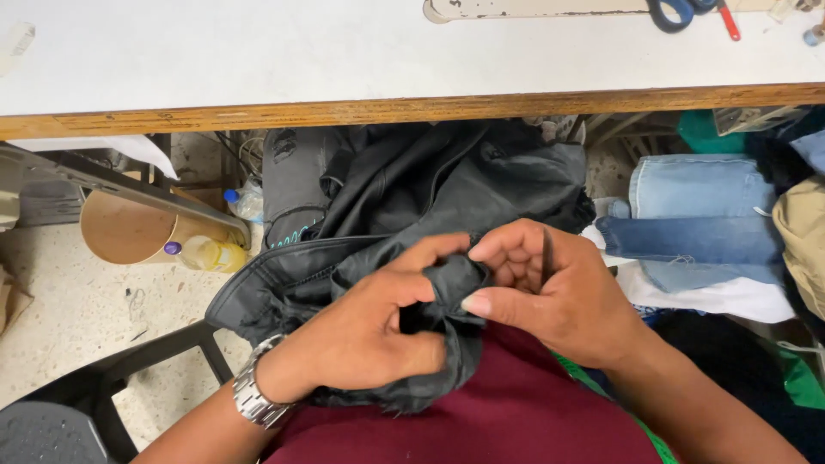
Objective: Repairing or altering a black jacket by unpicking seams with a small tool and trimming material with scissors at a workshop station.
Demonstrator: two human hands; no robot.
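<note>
- Left hand (369,322), metal watch (254,397) at the wrist: fingers curled and pinching a bunched fold of black fabric (447,288), thumb pressed over the top.
- Right hand (550,288): thumb and forefinger nipping the same fold from the other side; remaining fingers curled around a thin dark tool (547,254), upright in the fist, tip hidden.
- Both hands touching across the fold, over the lap, above a maroon garment (507,421).
- Black fabric: dark grey-black, matte, denim-like; seams and stitched edges visible; raw frayed edge at the bottom near the left palm. Rest of it heaped toward the table edge (412,107), part hanging down to the left over the floor.
- Risk, as a judgement: tool close beside the right fingers, so a slip could prick the hand or snag the cloth.
- Risk: fold held only by fingertips; weight of the hanging fabric could drag it out of the pinch.
- Risk: frayed edge could ravel further under tugging.
- Around: folded blue jeans (696,232) stacked to the right, white cloth beneath; plastic bottles (210,253) and a cardboard tub on the floor, left; scissors (687,13) on the white table top, well apart from the hands.
</note>
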